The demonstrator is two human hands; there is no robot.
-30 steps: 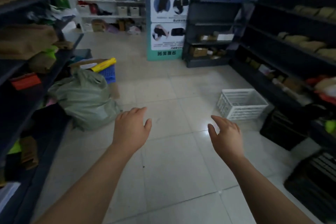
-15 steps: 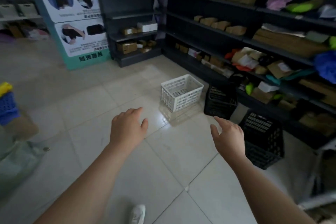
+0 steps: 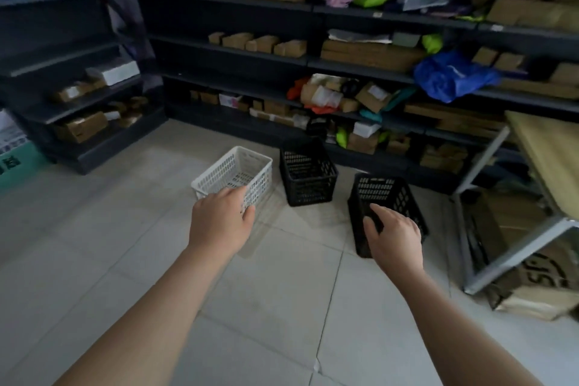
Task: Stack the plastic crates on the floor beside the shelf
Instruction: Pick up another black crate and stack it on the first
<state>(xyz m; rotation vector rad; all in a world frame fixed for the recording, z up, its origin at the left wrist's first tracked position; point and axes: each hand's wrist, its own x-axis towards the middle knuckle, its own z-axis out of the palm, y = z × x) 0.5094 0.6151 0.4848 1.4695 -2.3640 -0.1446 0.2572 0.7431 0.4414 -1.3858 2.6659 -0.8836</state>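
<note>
Head view: both hands are open and hold nothing. The left hand [image 3: 221, 221] hovers at the near rim of the white crate [image 3: 238, 171]. The right hand [image 3: 393, 236] overlaps the nearer black crate [image 3: 388, 194] to the right, and I cannot tell whether it touches. A second black crate [image 3: 308, 178] stands between them, farther off by the shelf [image 3: 250, 78].

Saw three crates on floor [image 3: 125, 244], all ahead of the fingers, shelf [image 3: 282, 72] behind them. Found left crate [image 3: 233, 172] at tips of left hand [image 3: 219, 222] fingers [image 3: 232, 194], contact unclear. Found middle crate [image 3: 308, 172] beyond and between both hands, just right of left crate. Found right crate [image 3: 388, 197] at right hand [image 3: 394, 238] fingers [image 3: 379, 211], nearest, apart from middle crate. Noted table frame [image 3: 501, 244] right of right fingers.
</note>
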